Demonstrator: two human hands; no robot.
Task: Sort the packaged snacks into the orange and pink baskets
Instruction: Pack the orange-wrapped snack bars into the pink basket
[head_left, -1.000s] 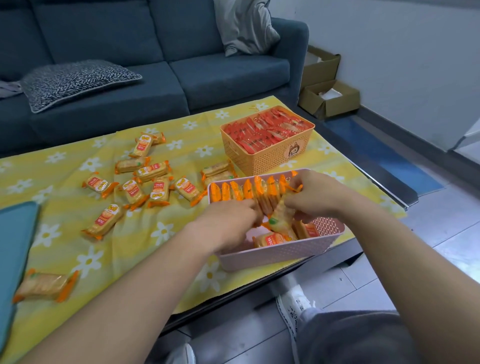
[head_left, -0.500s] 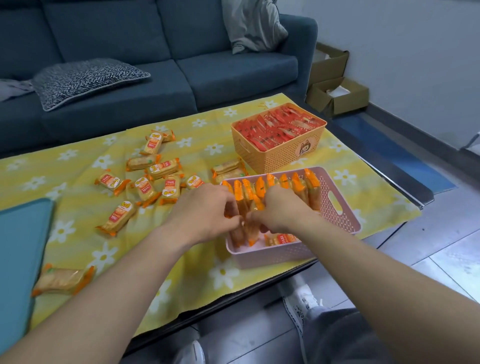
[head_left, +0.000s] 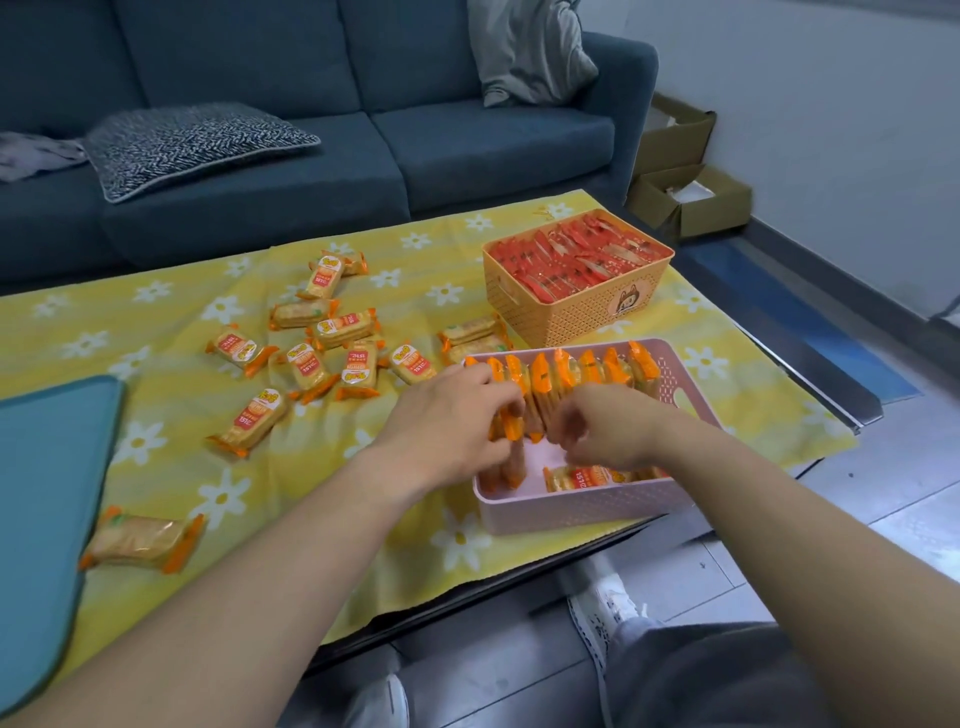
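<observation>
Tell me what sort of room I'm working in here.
Most likely a home living room: a blue sofa with a patterned cushion stands behind a low cloth-covered table, and cardboard boxes sit on the floor.

Little is legible. Loose snack packs (head_left: 304, 364) on the tablecloth (head_left: 156, 332), 10 o'clock from the pink basket (head_left: 587, 506): each carries a red label (head_left: 248, 418) with white print. On one pack (head_left: 359, 368) the digits look like "151"; the rest is too small. The yellow logo above the label is blurred, so no brand can be read. A flat pack (head_left: 582, 477) at the pink basket's 6 o'clock side has the same label, digits upside down. Orange basket (head_left: 571, 317), 12 o'clock from the pink one: a cartoon animal-face sticker (head_left: 627, 300) on the wall, no readable text. Print on the red packs (head_left: 576, 260) inside is unreadable.
</observation>
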